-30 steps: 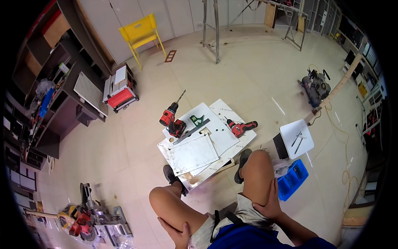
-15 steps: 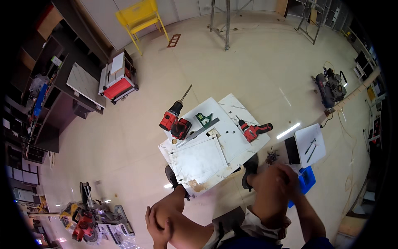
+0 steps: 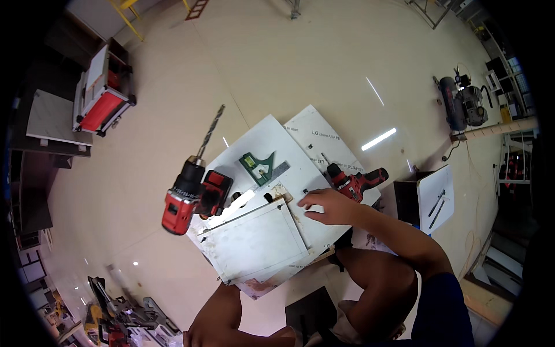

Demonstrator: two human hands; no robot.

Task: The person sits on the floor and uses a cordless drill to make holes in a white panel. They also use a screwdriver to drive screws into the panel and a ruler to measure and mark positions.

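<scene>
My right hand [image 3: 325, 206] reaches over the white boards from the right, with its fingers bent but apart and nothing in them. Right beside it lies a red and black cordless drill [image 3: 351, 184] fitted with a thin bit. A smaller white panel [image 3: 254, 243] rests on the near part of the boards. Beyond it are a green combination square head [image 3: 257, 168] and its steel rule [image 3: 278, 171]. At the left edge a larger red and black drill [image 3: 185, 196] stands with a long twist bit upward. My left hand [image 3: 186, 339] barely shows by my left knee, its fingers mostly hidden.
A white-topped stand [image 3: 444, 179] with two dark pen-like tools is at my right. Farther right sits an air compressor [image 3: 462, 101]. A red-sided bench machine [image 3: 104, 95] stands far left, and a mitre saw [image 3: 124, 324] near left.
My right hand has left my right knee and now reaches over the boards next to the smaller drill. The view has moved closer to the boards. The left hand stays near my left knee.
</scene>
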